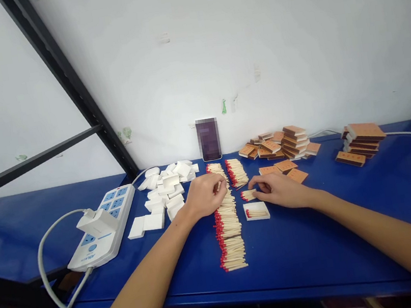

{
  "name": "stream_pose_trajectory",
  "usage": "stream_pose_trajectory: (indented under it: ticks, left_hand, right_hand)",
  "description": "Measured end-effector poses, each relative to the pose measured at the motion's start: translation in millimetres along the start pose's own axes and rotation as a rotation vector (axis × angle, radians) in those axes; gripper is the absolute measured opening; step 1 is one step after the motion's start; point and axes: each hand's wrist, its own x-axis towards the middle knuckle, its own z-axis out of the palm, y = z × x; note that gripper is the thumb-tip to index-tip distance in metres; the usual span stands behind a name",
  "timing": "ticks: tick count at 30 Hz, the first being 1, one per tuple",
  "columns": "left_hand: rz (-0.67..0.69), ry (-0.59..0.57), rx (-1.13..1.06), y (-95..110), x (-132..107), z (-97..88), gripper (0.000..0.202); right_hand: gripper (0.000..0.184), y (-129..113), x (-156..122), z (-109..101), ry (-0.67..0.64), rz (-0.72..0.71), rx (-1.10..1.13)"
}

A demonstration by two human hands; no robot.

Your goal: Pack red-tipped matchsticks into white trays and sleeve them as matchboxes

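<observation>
A long row of red-tipped matches (pixel 228 222) runs toward me on the blue table. My left hand (pixel 207 195) rests over the row's upper part, its fingers curled closed; whatever they may hold is hidden. To the right, my right hand (pixel 280 190) has its thumb and forefinger apart, beside a small bunch of matches (pixel 248 195) and touching its near end. Just below that bunch sits a white matchbox tray (pixel 257 217) with several matches inside. A shorter block of matches (pixel 236 172) lies behind my right hand's fingertips.
Empty white trays (pixel 172 192) are heaped at left. Orange matchbox sleeves (pixel 289 144) lie piled behind my right hand, with a stack of matchboxes (pixel 363 138) farther right. A phone (pixel 209 140) leans on the wall. The power strip (pixel 105 231) with its cable is at far left.
</observation>
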Motion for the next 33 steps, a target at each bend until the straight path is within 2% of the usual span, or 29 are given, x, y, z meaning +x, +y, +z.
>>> stream_pose_trajectory:
  ticks: [3, 5, 10, 14, 20, 24, 33]
  left_hand:
    - [-0.273, 0.153, -0.269, 0, 0, 9.3, 0.025]
    - [-0.382, 0.232, -0.414, -1, 1, 15.7, 0.026]
    - [-0.487, 0.351, -0.648, -15, 3, 22.7, 0.025]
    - [-0.609, 0.463, -0.75, -32, 6, 23.2, 0.025]
    - [-0.713, 0.433, -0.897, -41, 8, 24.7, 0.03]
    - [-0.764, 0.444, -0.92, -42, 8, 25.5, 0.031]
    - [-0.734, 0.466, -0.873, -44, 7, 26.8, 0.029]
  right_hand:
    - [0.024, 0, 0, -1, 0.008, 0.008, 0.012]
    - [0.024, 0, 1, -1, 0.008, 0.011, 0.021]
    - [0.023, 0, 1, 0, 0.009, 0.026, 0.001]
    - [0.022, -1, 1, 1, 0.018, 0.043, -0.013]
    - [0.021, -2, 2, 1, 0.028, 0.054, 0.018]
    - [0.021, -3, 2, 2, 0.058, 0.074, 0.03]
    - [0.019, -2, 5, 5, 0.062, 0.111, -0.004]
